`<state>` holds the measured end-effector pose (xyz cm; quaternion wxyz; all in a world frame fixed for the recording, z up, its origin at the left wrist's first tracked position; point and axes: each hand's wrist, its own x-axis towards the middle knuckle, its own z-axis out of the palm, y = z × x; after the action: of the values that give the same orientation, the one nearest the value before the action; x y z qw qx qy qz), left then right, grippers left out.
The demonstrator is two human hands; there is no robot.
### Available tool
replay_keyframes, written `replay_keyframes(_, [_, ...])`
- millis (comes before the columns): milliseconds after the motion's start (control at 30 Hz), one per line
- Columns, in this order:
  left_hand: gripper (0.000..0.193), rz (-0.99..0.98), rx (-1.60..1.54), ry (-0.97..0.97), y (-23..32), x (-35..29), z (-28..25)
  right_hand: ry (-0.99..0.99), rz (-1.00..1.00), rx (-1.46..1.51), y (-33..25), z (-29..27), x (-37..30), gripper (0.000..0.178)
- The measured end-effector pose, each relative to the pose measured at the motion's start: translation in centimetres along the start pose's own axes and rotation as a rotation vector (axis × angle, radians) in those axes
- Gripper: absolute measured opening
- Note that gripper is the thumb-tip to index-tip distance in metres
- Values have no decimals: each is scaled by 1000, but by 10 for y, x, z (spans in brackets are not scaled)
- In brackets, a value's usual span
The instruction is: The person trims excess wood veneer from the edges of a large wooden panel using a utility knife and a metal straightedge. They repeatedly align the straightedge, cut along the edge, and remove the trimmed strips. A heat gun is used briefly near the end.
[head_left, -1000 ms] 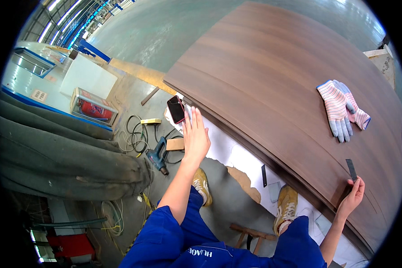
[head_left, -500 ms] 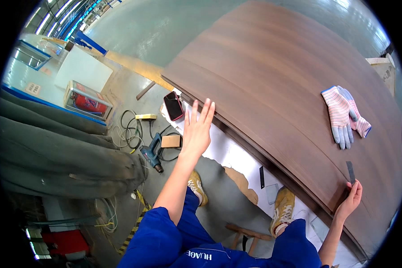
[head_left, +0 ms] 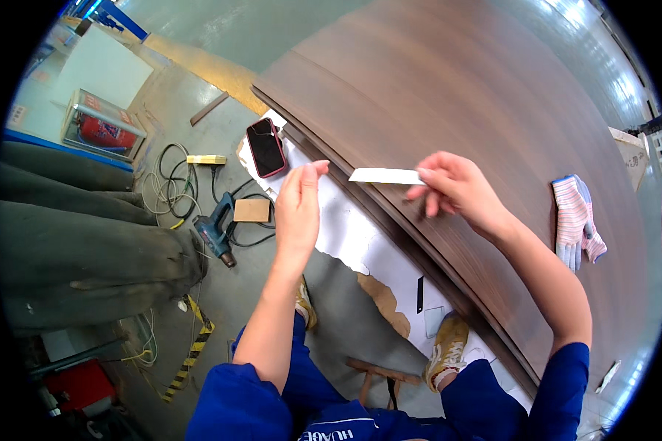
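Between the thumb and fingers of my right hand [head_left: 449, 187] is a thin, flat snap-off knife blade [head_left: 384, 176]. It looks bright white in the light, and its slanted end points left toward my other hand. The blade hangs above the near edge of a brown wood-grain panel [head_left: 434, 95]. My left hand [head_left: 299, 198] is raised just left of that edge, fingers loosely bent, with nothing visible in it. A phone in a red case [head_left: 265, 147] lies beyond it on white sheeting.
Striped work gloves [head_left: 575, 220] lie on the panel at the right. A dark blade-like strip [head_left: 420, 295] rests on the white sheet by my shoe. To the left on the floor are a heat gun [head_left: 215, 229], a tan block [head_left: 251, 211], coiled cables and a boxed fire extinguisher [head_left: 104, 132].
My right hand has lifted the blade off the panel's near right and brought it left, toward my left hand. The left hand has left the panel edge, its spread fingers drawing together.
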<state>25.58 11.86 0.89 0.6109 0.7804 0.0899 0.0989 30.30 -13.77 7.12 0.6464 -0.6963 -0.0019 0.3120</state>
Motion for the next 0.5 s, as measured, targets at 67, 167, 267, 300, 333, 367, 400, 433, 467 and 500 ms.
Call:
replay_keyframes(67, [55, -47, 26, -52, 8, 5, -7, -51, -17, -41, -9, 15, 24, 17])
replay_keyframes(167, [46, -202, -91, -57, 9, 10, -10, -111, -107, -182, -6, 29, 51, 16])
replay_keyframes(267, [32, -336, -62, -111, 4, 16, -9, -132, -92, -123, 5, 37, 68, 14])
replay_keyframes(300, [27, -344, -26, -116, 2, 20, -7, -120, -80, -143, 5, 38, 70, 13])
replay_keyframes(333, [23, -352, 10, -123, 1, 22, -4, -109, -89, -189, 4, 35, 71, 12])
replay_keyframes(367, [19, -350, -37, -85, 2, 24, -2, -101, -106, -227, 0, 34, 71, 12])
replay_keyframes(400, [21, -349, -40, -82, -1, 26, -1, -91, -123, -266, -1, 33, 72, 11])
replay_keyframes(433, [22, -347, -44, -81, -3, 28, 0, -21, -257, -455, 0, 30, 74, 10])
replay_keyframes(467, [24, -348, -47, -75, -6, 28, 0, 45, -391, -644, 3, 29, 75, 10])
replay_keyframes(500, [24, -338, -36, -82, -8, 29, -1, 114, -526, -831, 6, 27, 77, 10])
